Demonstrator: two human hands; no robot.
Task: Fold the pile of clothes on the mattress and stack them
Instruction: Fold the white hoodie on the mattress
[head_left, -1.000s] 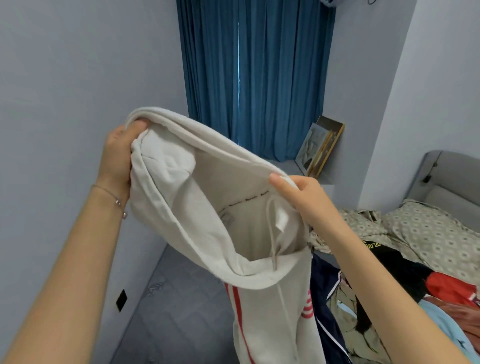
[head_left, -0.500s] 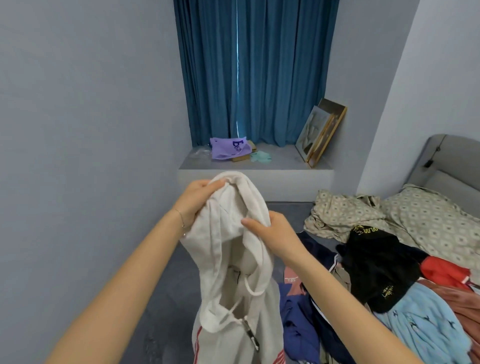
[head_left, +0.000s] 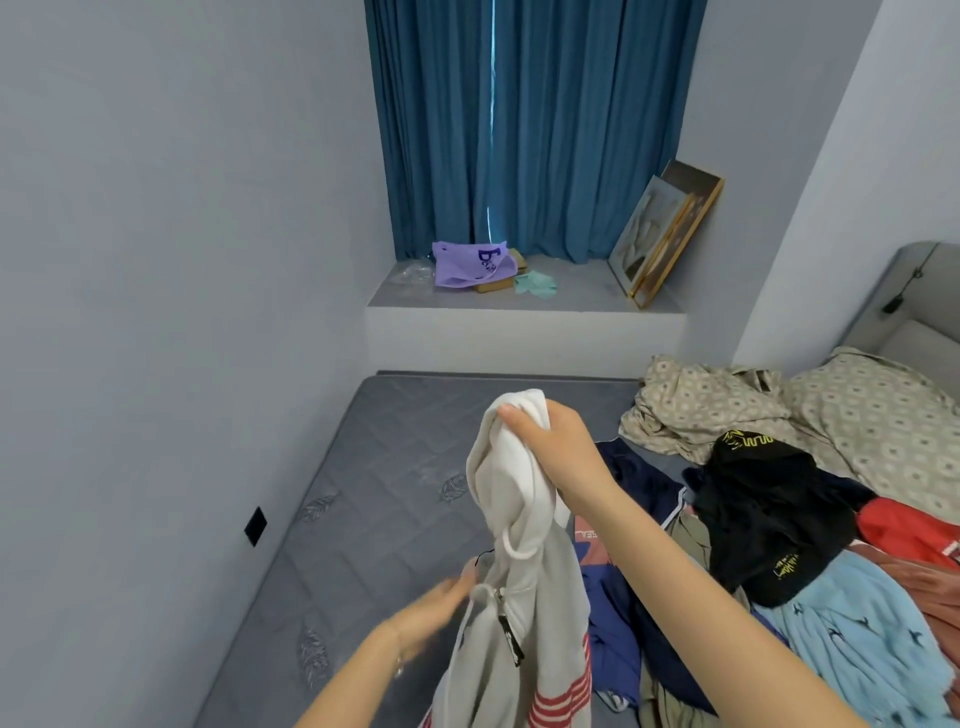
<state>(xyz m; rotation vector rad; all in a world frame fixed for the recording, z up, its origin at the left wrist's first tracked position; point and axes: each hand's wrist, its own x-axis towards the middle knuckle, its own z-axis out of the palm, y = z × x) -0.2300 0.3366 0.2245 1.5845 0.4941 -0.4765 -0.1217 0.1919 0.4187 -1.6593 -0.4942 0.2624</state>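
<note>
Grey-walled bedroom, viewed from head height: a bare grey quilted mattress (head_left: 395, 467) is shown along the L wall, w/ a white hoodie (head_left: 524, 571) held up over it near centre frame. The hoodie's bunched hood end is clamped in the R hand (head_left: 550, 447), thumb in front and fingers wrapped behind the cloth. The body, w/ red stripes low down, hangs past the bottom edge of frame. The L hand (head_left: 436, 618) is seen lower, at the hoodie's L side by a drawstring end. It is motion-blurred: fingers appear stretched toward the cloth, but whether anything is gripped can't be told. Hands are seen well apart, one above the other.

To the R, the unfolded pile of clothes (head_left: 737, 587) is spread on the mattress. A black top (head_left: 769, 499) w/ yellow print is draped over a light-blue garment (head_left: 857, 639), a red item (head_left: 904, 530) is just beside it, and navy pieces (head_left: 639, 483) lie nearest the hoodie. Patterned bedding (head_left: 727, 405) is heaped beyond the pile, near a grey headboard (head_left: 909, 291).

Bkgd: teal curtains (head_left: 519, 130) are drawn above a ledge (head_left: 571, 296), on which a purple bag (head_left: 467, 265) and framed pictures (head_left: 665, 234), leaned on the side wall, are seen.
</note>
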